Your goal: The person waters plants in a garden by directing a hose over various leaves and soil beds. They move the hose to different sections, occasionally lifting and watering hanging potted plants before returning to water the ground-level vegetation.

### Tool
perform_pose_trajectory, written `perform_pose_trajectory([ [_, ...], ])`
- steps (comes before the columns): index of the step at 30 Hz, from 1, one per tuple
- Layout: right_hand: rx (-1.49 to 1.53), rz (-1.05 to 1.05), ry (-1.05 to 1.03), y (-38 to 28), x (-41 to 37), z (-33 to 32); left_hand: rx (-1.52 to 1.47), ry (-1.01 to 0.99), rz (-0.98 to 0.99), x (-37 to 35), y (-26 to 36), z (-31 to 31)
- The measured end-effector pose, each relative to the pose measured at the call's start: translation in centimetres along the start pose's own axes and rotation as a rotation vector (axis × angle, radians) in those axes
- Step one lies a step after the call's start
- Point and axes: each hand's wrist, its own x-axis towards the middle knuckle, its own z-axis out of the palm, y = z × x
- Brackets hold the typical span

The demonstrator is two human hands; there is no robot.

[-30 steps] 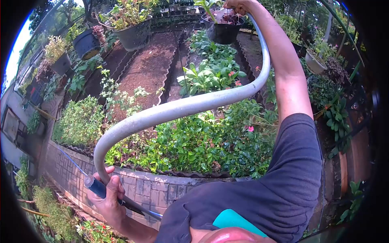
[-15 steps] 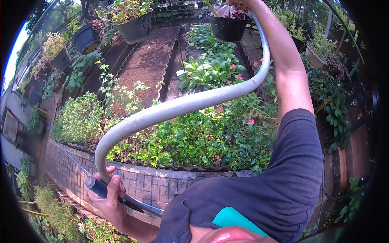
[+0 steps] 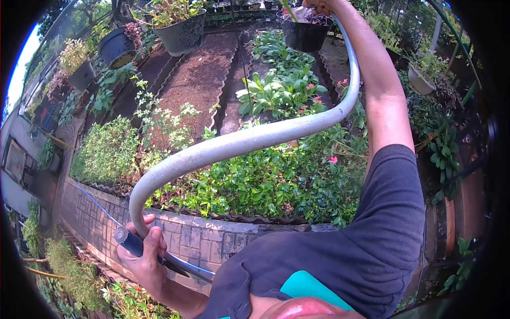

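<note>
A grey hose (image 3: 239,146) bends in a long S from lower left to upper right. My left hand (image 3: 144,256) is closed around its lower part, together with a dark cylindrical handle (image 3: 129,240) that has a pale, clear-looking end. My raised right hand (image 3: 322,5) is closed at the hose's upper end, cut off by the top of the picture. It is beside a hanging black pot (image 3: 304,36) with stems in it. Something whitish and see-through shows by those fingers; I cannot make out whether it is water.
More hanging pots include a grey one (image 3: 181,34), a dark one (image 3: 116,49) and a white one (image 3: 421,81). Low green plants (image 3: 255,181) fill the bed before me, edged by a brick path (image 3: 199,242). A thin blue line (image 3: 98,204) crosses the path.
The whole view has shifted slightly, so pots and hose appear a little further right. Both hands keep the same hold on the hose.
</note>
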Motion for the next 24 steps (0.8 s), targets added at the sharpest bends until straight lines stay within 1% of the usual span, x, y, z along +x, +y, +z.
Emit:
perform_pose_trajectory([
  [3, -0.155, -0.164, 0.056, 0.4, 1.3, 0.8, 0.012, -0.006, -0.010, 0.0, 0.1, 0.0],
  [4, -0.157, -0.160, 0.017, 0.4, 1.3, 1.0, 0.018, -0.006, -0.010, 0.0, 0.0, -0.1],
  [9, -0.177, -0.147, -0.184, -2.8, -7.9, 2.5, 0.063, -0.017, -0.027, 0.2, -0.4, -0.4],
  [10, -0.038, -0.160, -0.098, -2.3, -8.4, 3.2, 0.074, -0.021, -0.038, 0.2, -0.3, -0.3],
  [13, -0.004, -0.124, 0.072, -1.9, -7.5, 3.7, 0.127, -0.040, -0.048, 0.2, -0.1, 0.0],
  [14, -0.055, -0.066, 0.132, -1.9, -7.3, 3.6, 0.162, -0.049, -0.036, 0.2, -0.3, 0.2],
  [17, 0.044, -0.198, 0.172, -0.3, -5.3, 3.4, 0.208, -0.078, -0.025, 0.3, -0.4, 0.9],
  [19, -0.019, -0.179, 0.204, -0.6, -6.0, 3.0, 0.214, -0.090, -0.030, 0.4, -0.5, 1.2],
  [21, -0.038, -0.192, 0.273, 0.2, -3.6, 3.7, 0.219, -0.089, -0.032, 0.6, -0.7, 1.4],
  [22, -0.364, -0.422, 0.257, 3.1, 2.4, 3.7, 0.221, -0.085, -0.030, 0.7, -0.7, 1.4],
  [24, -0.703, -0.296, 0.281, 3.4, 5.6, 4.5, 0.225, -0.076, -0.040, 0.8, -0.9, 1.6],
])
